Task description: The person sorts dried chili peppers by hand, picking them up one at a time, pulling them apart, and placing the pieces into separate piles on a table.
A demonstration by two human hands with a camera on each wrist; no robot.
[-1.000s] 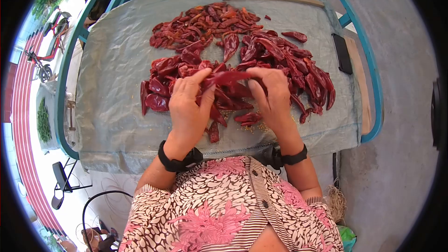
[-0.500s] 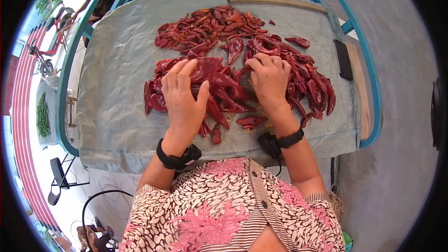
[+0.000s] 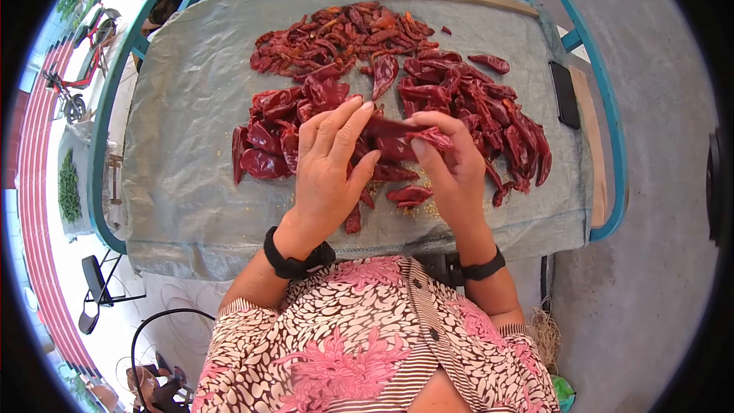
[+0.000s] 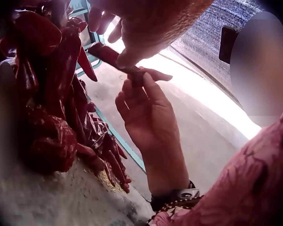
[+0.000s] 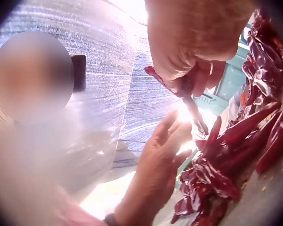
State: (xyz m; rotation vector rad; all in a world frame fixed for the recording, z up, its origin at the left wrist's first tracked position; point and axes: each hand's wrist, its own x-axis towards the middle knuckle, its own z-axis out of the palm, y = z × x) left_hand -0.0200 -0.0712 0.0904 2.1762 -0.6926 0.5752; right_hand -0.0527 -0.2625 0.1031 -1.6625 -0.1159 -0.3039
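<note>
In the head view my right hand (image 3: 459, 172) pinches a dried red chili pepper (image 3: 436, 138) between thumb and fingers, above the sheet-covered table. My left hand (image 3: 329, 160) is beside it, fingers extended and thumb spread, fingertips close to the pepper's other end. From the right wrist, the pepper (image 5: 195, 115) hangs down out of the right hand's (image 5: 193, 47) grip. The left wrist view has the left thumb overlapping the pepper (image 4: 106, 54), with the right hand (image 4: 153, 117) pinching further along. A pile of large chili peppers (image 3: 264, 141) lies partly hidden behind the left hand.
Another pile of large chilies (image 3: 489, 107) lies at the right, smaller chilies (image 3: 336, 38) at the back. Loose seeds dot the grey sheet (image 3: 191, 107). A phone (image 3: 564, 95) lies near the right edge; blue rails (image 3: 609, 130) border the table, a wooden strip (image 3: 459, 0) its back.
Half a second ago my hands were apart, the left over the left pile, the right at the right pile. Now they are together again, with a chili pepper pinched in the right.
</note>
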